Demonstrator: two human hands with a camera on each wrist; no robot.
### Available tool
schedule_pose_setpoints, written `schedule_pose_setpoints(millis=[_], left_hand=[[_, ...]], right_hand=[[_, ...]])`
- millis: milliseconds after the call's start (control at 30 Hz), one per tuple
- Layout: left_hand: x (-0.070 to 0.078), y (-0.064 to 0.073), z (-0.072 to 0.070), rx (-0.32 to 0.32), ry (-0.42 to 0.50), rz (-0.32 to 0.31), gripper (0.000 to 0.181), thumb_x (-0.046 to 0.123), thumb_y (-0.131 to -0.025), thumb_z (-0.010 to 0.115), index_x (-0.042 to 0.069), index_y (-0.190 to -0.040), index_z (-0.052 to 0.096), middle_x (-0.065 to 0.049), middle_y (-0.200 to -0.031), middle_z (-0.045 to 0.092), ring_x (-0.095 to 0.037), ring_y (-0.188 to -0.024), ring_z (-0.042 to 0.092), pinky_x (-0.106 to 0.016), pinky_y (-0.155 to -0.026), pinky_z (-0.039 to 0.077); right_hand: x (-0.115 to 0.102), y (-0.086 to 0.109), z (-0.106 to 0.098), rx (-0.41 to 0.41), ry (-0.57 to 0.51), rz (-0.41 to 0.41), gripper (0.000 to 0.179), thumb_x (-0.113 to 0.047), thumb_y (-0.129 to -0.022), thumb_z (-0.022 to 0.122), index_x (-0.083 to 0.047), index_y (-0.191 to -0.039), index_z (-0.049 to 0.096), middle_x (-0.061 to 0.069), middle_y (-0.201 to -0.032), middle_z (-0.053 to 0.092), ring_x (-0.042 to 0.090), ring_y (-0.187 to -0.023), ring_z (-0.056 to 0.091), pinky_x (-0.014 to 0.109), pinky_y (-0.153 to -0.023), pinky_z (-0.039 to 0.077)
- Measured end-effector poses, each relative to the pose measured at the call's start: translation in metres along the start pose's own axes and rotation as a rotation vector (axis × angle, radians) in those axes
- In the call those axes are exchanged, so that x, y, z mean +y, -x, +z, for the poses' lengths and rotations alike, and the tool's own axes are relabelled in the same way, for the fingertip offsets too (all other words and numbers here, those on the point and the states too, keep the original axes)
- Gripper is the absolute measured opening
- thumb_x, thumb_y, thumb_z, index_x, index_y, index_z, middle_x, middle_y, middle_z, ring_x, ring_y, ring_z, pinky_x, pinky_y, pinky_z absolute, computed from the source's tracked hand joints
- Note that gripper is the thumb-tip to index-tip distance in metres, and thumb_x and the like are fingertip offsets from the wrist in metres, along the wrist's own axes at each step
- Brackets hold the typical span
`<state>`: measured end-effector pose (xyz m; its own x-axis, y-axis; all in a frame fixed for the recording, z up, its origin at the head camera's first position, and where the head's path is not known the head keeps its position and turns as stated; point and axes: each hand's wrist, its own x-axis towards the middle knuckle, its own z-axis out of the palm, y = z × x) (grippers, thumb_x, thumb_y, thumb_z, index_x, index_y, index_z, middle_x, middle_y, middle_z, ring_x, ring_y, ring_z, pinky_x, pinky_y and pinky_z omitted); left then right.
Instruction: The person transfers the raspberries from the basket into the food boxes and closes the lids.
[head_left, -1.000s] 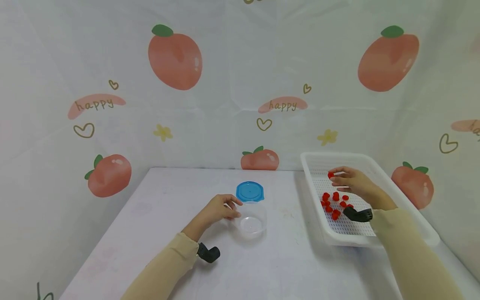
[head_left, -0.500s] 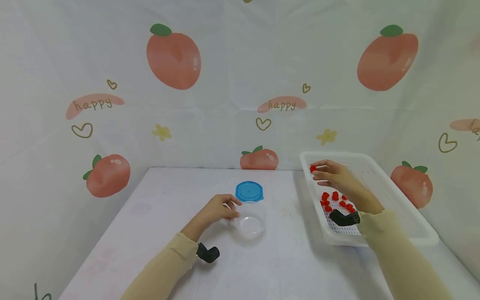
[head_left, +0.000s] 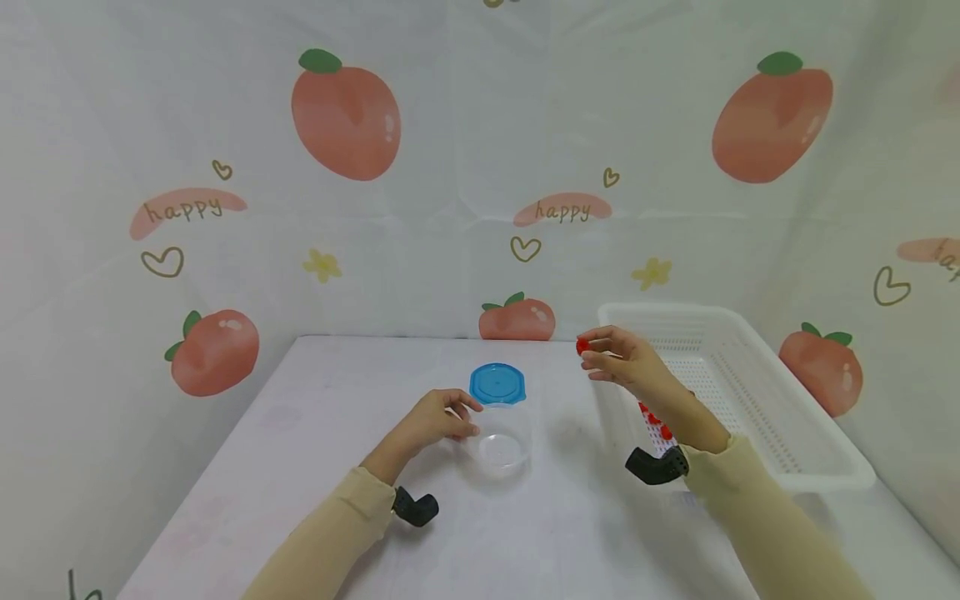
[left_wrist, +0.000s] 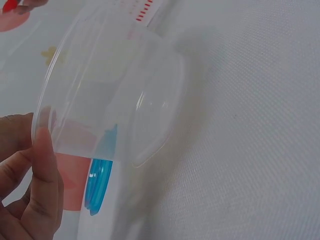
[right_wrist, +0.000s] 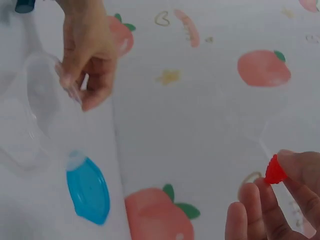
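Note:
My left hand (head_left: 437, 417) pinches the rim of a clear round plastic container (head_left: 501, 450), which stands on the table. In the left wrist view the thumb and fingers (left_wrist: 42, 175) grip the see-through wall of the container (left_wrist: 115, 95). A small red raspberry (right_wrist: 275, 171) with a bumpy surface is held between the thumb and fingers of my right hand (head_left: 626, 362), raised at the left rim of the white basket. Behind the container lies a blue lid (head_left: 498, 383). Several more raspberries (head_left: 666, 432) rest in the basket, partly hidden by my right wrist.
The white perforated basket (head_left: 832, 467) stands at the table's right side, its rim raised. A white patterned curtain (head_left: 450, 150) hangs behind the table (head_left: 315, 375). Dark wrist cameras jut from both sleeves.
My right hand has carried the raspberry leftward from inside the basket to over its left rim. The left hand and the container have stayed in place.

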<state>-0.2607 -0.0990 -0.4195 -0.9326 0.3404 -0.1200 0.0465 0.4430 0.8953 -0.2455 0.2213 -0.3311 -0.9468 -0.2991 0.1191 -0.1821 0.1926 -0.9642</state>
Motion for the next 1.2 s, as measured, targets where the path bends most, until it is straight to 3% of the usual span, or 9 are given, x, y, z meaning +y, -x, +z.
schedule_pose_setpoints(millis=[233,500,733,867,1200], left_hand=[[0.000,0.000,0.001,0.003,-0.003,-0.004,0.033,0.006,-0.080,0.077,0.001,-0.111,0.066,-0.006,-0.084,0.054,-0.015,-0.064,0.058,-0.026,-0.064,0.055],[0.001,0.001,0.001,0.006,-0.006,-0.014,0.033,0.007,-0.080,0.077,0.002,-0.110,0.067,-0.006,-0.084,0.055,-0.015,-0.064,0.058,-0.026,-0.064,0.055],[0.002,0.000,0.001,0.008,-0.012,-0.017,0.031,0.007,-0.081,0.076,0.003,-0.110,0.066,-0.005,-0.083,0.055,-0.015,-0.064,0.058,-0.025,-0.064,0.055],[0.003,0.000,0.001,0.012,-0.018,-0.021,0.031,0.008,-0.081,0.076,0.003,-0.110,0.067,-0.006,-0.083,0.056,-0.016,-0.064,0.059,-0.025,-0.064,0.055],[0.001,0.000,0.000,0.011,-0.013,-0.013,0.032,0.008,-0.080,0.077,0.003,-0.110,0.067,-0.006,-0.083,0.057,-0.016,-0.063,0.059,-0.027,-0.065,0.056]], right_hand=[[0.001,0.004,0.031,0.017,0.012,0.029,0.043,-0.021,-0.094,0.063,0.003,-0.128,0.050,0.021,-0.119,0.056,0.013,-0.095,0.063,0.026,-0.086,0.055],[0.011,0.003,0.060,-0.005,0.000,0.038,0.037,-0.018,-0.094,0.064,0.001,-0.124,0.054,0.023,-0.120,0.057,0.029,-0.103,0.062,0.032,-0.086,0.056],[0.026,0.004,0.079,-0.043,0.000,0.078,0.037,-0.022,-0.093,0.065,-0.001,-0.122,0.056,0.019,-0.115,0.059,0.020,-0.095,0.064,0.043,-0.091,0.054],[0.038,0.003,0.085,-0.074,-0.011,0.093,0.037,-0.022,-0.093,0.065,-0.001,-0.123,0.055,0.020,-0.116,0.058,0.026,-0.099,0.063,0.051,-0.094,0.050],[0.055,0.003,0.093,-0.098,-0.027,0.071,0.036,-0.017,-0.094,0.063,0.005,-0.121,0.055,0.023,-0.120,0.059,0.035,-0.104,0.061,0.036,-0.088,0.055]])
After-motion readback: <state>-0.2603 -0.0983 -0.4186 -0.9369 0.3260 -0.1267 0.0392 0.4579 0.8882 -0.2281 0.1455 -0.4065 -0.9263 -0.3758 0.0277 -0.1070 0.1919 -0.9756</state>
